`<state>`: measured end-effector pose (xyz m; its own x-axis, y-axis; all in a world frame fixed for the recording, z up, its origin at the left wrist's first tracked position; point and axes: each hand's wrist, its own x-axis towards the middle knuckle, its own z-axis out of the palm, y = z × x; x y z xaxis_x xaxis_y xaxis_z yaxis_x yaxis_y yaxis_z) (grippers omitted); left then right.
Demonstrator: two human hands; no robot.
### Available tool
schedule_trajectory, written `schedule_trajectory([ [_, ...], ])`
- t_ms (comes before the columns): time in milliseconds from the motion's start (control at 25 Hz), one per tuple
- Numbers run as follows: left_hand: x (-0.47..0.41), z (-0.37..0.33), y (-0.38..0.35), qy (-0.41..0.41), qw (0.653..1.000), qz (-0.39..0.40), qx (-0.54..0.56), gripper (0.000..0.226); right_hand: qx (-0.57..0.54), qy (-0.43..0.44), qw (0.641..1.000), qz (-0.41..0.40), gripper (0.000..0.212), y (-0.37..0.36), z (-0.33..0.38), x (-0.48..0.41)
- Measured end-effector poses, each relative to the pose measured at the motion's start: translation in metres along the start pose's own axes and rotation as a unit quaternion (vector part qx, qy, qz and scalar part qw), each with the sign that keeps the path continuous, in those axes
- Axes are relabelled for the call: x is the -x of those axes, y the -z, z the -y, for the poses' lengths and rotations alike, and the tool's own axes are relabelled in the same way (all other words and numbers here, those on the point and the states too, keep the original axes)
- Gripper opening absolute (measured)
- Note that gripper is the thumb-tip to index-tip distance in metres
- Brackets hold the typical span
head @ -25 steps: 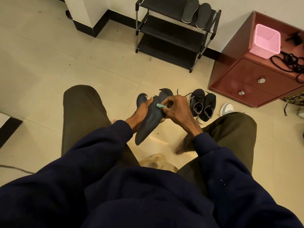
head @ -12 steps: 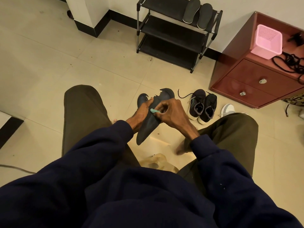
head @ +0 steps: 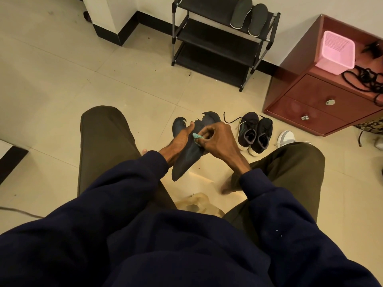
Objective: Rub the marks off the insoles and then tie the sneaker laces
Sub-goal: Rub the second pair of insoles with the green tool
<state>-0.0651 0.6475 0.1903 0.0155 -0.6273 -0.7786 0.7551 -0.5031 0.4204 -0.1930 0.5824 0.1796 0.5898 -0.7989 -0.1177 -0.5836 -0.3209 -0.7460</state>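
- Currently the left hand [head: 180, 139] grips a dark insole [head: 186, 160] along its left edge, with the thumb laid over the upper face. It holds the insole tilted in the air between the person's knees, heel end nearest the body.
- The toe end of that insole is ragged and torn. The rounded tip of a second insole [head: 177, 125] shows just behind the left hand, and I cannot tell whether the same hand holds it.
- The right hand [head: 219, 139] pinches a small teal piece [head: 196, 136] between thumb and curled fingertips and presses it onto the insole's face. Whether it is rubber or cloth is unclear.
- A pair of dark sneakers [head: 255, 131] stands on the tiled floor [head: 62, 79] just right of the hands, side by side and touching. A loose black lace [head: 230, 121] trails untied from the nearer one.
- A white shoe [head: 287, 137] peeks out beside the right knee.
- Against the wall stands a black shoe rack [head: 217, 44] with two dark soles [head: 248, 16] on its top shelf.
- Beside it, a red cabinet [head: 323, 100] carries a pink basket [head: 335, 52] and a tangle of black cord [head: 364, 79].
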Motion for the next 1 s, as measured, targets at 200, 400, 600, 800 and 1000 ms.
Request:
schedule_trajectory([
  [200, 0.004, 0.003, 0.0, -0.008, 1.0, -0.005, -0.02, 0.059, 0.076, -0.034, 0.99, -0.117, 0.011, 0.01, -0.015, -0.012],
  [400, 0.002, 0.002, 0.003, -0.019, 0.999, 0.032, -0.029, 0.058, -0.031, -0.016, 0.999, 0.027, 0.01, 0.005, -0.005, -0.001],
  [600, -0.001, 0.002, 0.005, -0.026, 0.998, 0.04, -0.041, 0.056, 0.089, -0.023, 0.989, -0.112, 0.017, 0.006, -0.02, -0.009],
  [800, -0.001, 0.001, 0.006, -0.01, 0.997, 0.073, -0.027, 0.055, 0.057, -0.047, 0.983, -0.169, 0.016, 0.017, -0.026, -0.012],
  [1000, -0.006, 0.003, 0.011, -0.02, 0.998, 0.049, -0.029, 0.055, 0.005, -0.002, 0.998, -0.06, 0.006, -0.003, -0.013, -0.001],
])
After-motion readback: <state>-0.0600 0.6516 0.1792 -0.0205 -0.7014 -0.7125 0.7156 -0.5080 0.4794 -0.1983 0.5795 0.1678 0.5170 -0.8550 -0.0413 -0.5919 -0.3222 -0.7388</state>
